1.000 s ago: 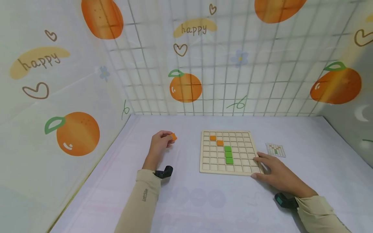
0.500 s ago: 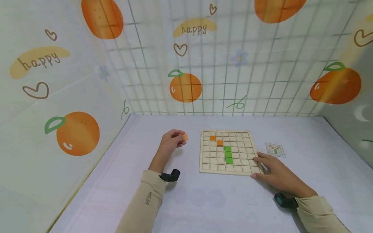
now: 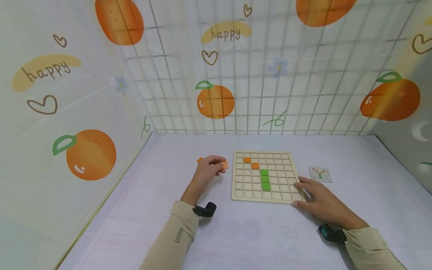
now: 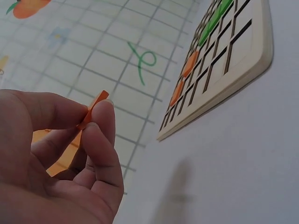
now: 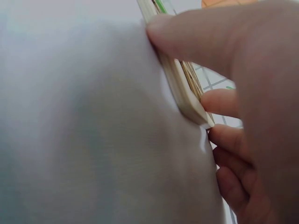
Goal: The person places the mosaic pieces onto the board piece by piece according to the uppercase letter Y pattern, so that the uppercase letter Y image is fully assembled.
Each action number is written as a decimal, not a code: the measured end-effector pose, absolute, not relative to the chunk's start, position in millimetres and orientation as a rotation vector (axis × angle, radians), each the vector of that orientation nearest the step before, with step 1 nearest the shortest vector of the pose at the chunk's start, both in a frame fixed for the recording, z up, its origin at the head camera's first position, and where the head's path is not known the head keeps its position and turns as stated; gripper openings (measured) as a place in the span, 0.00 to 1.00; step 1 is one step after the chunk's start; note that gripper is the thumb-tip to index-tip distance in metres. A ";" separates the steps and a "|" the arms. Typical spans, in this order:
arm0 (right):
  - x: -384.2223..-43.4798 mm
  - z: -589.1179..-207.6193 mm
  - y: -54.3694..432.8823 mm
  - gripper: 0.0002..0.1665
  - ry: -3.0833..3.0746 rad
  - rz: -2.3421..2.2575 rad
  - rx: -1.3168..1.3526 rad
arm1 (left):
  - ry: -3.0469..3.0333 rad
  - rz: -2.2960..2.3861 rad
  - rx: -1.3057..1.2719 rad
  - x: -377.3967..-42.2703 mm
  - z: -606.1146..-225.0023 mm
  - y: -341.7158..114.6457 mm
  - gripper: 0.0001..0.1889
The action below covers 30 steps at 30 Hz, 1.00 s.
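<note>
My left hand [image 3: 206, 171] pinches an orange square tile [image 3: 225, 165] between thumb and fingers, just left of the wooden grid board [image 3: 233, 187]. In the left wrist view the tile [image 4: 100, 100] shows edge-on, tilted between the fingertips. On the board sit two orange tiles [image 3: 255, 165] in a diagonal and a column of green tiles [image 3: 264, 179]. My right hand [image 3: 320, 197] holds the board's near right corner, thumb at the front edge and fingers at the right side. The right wrist view shows that corner [image 5: 194, 109] between thumb and fingers.
Another orange piece [image 3: 200, 159] lies behind my left hand, partly hidden. A small pattern card [image 3: 320, 174] lies right of the board, showing a grid with coloured squares. A printed cloth wall [image 3: 175, 93] with oranges rises behind the white table [image 3: 216, 247].
My left hand has moved right with the orange tile, closer to the board's left edge, uncovering another orange piece behind it. The right hand and the board have stayed in place.
</note>
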State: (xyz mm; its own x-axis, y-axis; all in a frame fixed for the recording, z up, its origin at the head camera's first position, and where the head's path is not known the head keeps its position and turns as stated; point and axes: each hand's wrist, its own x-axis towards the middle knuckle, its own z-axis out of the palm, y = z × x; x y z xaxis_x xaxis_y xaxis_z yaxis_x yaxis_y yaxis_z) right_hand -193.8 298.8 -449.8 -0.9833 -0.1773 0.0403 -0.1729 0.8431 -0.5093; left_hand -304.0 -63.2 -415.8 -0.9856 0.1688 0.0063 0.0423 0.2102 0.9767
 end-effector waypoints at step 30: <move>-189.5 -447.4 302.4 0.46 3.029 -0.888 -0.376 | 2.257 1.800 0.308 -293.1 -427.3 -31.5 0.09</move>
State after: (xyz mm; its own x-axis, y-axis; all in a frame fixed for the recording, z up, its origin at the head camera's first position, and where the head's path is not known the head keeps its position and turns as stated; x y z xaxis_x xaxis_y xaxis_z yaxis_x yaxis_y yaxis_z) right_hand -189.5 302.4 -447.4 -0.9714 -0.2147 0.1015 -0.2355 0.8159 -0.5281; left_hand -293.1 -31.5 -427.3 -0.9495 0.3090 -0.0539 0.0161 0.2197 0.9754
